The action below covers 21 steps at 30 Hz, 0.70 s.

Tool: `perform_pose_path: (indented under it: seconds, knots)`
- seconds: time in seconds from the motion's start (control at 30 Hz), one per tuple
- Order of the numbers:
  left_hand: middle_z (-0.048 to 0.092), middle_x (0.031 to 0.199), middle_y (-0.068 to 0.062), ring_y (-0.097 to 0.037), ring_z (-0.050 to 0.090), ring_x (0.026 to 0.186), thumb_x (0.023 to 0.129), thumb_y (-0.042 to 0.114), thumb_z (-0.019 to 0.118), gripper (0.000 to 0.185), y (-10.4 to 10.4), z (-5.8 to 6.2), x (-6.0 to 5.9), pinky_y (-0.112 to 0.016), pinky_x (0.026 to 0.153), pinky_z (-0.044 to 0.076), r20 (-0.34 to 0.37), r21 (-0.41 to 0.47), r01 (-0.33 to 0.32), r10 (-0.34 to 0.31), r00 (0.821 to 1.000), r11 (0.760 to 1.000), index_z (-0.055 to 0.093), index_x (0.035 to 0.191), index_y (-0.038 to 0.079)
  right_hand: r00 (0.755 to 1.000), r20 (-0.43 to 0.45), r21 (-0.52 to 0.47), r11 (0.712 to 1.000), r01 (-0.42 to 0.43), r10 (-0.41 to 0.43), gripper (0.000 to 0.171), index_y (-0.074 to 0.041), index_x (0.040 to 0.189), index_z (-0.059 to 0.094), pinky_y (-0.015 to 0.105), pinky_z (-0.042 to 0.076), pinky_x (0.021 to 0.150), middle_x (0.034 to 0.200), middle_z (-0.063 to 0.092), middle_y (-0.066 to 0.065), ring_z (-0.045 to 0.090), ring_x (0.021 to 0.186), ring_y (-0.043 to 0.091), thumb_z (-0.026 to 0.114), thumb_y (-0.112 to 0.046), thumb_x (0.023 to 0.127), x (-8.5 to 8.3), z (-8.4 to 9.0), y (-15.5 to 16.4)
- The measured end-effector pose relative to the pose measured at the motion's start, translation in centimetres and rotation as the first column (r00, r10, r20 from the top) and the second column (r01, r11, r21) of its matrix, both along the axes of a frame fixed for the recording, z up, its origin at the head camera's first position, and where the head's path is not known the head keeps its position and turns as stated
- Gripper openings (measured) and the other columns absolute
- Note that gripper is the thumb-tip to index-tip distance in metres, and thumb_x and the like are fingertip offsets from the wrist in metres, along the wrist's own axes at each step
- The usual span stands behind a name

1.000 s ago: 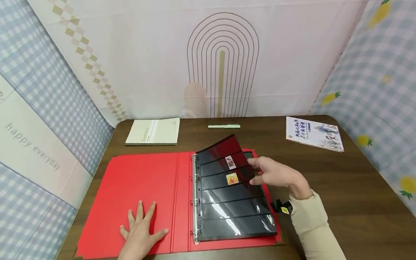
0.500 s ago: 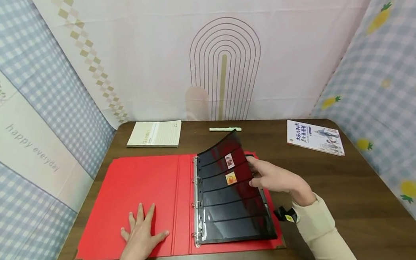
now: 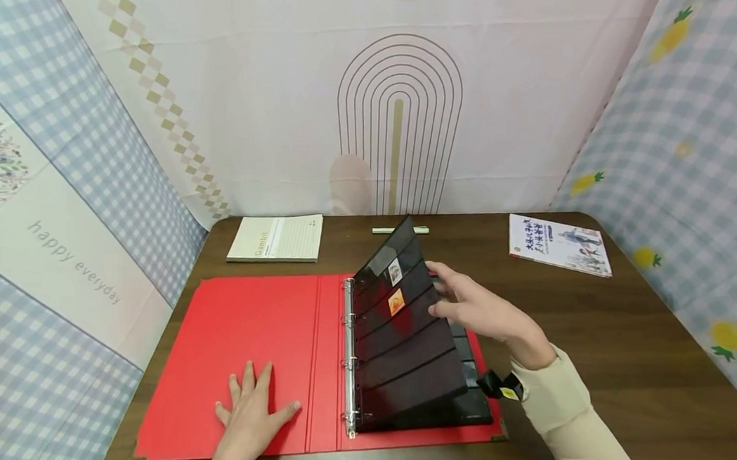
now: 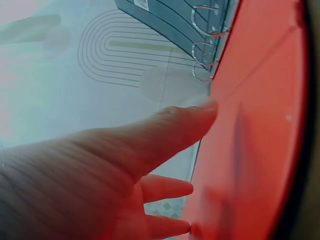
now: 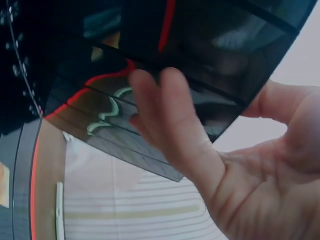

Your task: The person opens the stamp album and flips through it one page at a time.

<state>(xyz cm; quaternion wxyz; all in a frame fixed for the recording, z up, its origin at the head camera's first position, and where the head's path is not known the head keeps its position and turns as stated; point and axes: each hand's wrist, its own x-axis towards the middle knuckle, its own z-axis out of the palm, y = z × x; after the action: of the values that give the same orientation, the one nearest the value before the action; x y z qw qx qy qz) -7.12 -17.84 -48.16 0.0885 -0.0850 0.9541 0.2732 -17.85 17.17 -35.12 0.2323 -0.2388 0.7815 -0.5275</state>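
A red ring binder (image 3: 255,321) lies spread out on the wooden table. Its metal rings (image 3: 349,362) hold black stamp-album pages. My right hand (image 3: 487,311) grips the outer edge of the top black page (image 3: 408,359), thumb on one face and fingers on the other, as the right wrist view also shows. That page slants up from the rings and bears an orange stamp (image 3: 396,302) and a whitish stamp (image 3: 394,272). Beneath it, another black page (image 3: 468,405) lies flat. My left hand (image 3: 248,420) rests on the bare red cover, fingers spread.
Behind the binder lie a cream notebook (image 3: 276,237) on the left and a pale green pen (image 3: 415,231), partly covered by the raised page. An illustrated book (image 3: 560,245) is at the back right. Patterned cloth (image 3: 275,98) surrounds the wooden table (image 3: 626,372).
My right hand has raised the top page higher and tilted it leftward toward the rings, exposing more of the page beneath. My left hand stays in place on the cover.
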Motion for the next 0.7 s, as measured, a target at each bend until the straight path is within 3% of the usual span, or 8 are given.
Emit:
perform_pose_path:
  seconds: [0.07,0.23,0.4,0.57,0.7]
  knots:
    - [0.006,0.146,-0.033,-0.059,-0.001,0.127,0.077,0.053,0.067,0.093,-0.1,0.4,0.0,-0.078,0.085,-0.001,0.007,0.012,-0.003,0.003,1.000,1.000,0.029,0.142,-0.002,0.999,0.034,-0.039,0.999,0.023,-0.021,0.068,-0.009,0.148,0.008,0.045,0.047,0.085,0.141,0.035,0.019,0.053,0.112,0.029,0.047,-0.003,0.092,-0.1,0.1,-0.4]
    - [0.004,0.147,-0.032,-0.055,-0.002,0.130,0.082,0.050,0.062,0.088,0.0,1.6,0.1,-0.077,0.087,-0.002,0.002,0.051,-0.011,0.011,1.000,0.999,0.025,0.144,-0.002,0.997,0.014,-0.029,0.996,0.082,-0.082,0.070,-0.005,0.147,0.010,0.042,0.048,0.081,0.140,0.033,0.024,0.048,0.115,0.033,0.051,-0.007,0.090,0.0,0.6,-1.4]
    - [0.005,0.149,-0.027,-0.046,0.000,0.135,0.088,0.043,0.058,0.082,0.7,3.5,-0.2,-0.072,0.094,-0.002,-0.103,0.084,0.000,0.009,0.995,0.996,0.019,0.146,0.001,0.997,-0.028,-0.025,0.997,0.077,-0.078,0.067,-0.005,0.146,0.015,0.038,0.048,0.073,0.137,0.038,0.024,0.050,0.108,0.032,0.052,-0.008,0.090,0.0,1.2,-2.6]
    - [0.007,0.153,-0.015,-0.037,0.011,0.137,0.088,0.054,0.052,0.084,1.8,5.5,-0.6,-0.064,0.102,0.012,-0.242,0.174,0.034,0.009,0.970,0.984,0.013,0.149,0.012,0.998,-0.023,-0.076,0.996,0.052,-0.054,0.063,-0.008,0.146,0.017,0.041,0.049,0.071,0.136,0.041,0.022,0.051,0.108,0.028,0.050,-0.006,0.091,0.1,1.7,-3.8]
    - [0.015,0.152,-0.005,-0.029,0.020,0.136,0.089,0.053,0.050,0.077,2.9,6.9,-0.7,-0.058,0.102,0.024,-0.354,0.267,0.070,0.030,0.935,0.961,0.013,0.149,0.021,0.998,-0.012,-0.087,0.994,0.064,-0.065,0.062,-0.014,0.145,0.019,0.038,0.048,0.071,0.134,0.044,0.019,0.056,0.094,0.025,0.049,-0.006,0.092,0.3,2.0,-4.6]
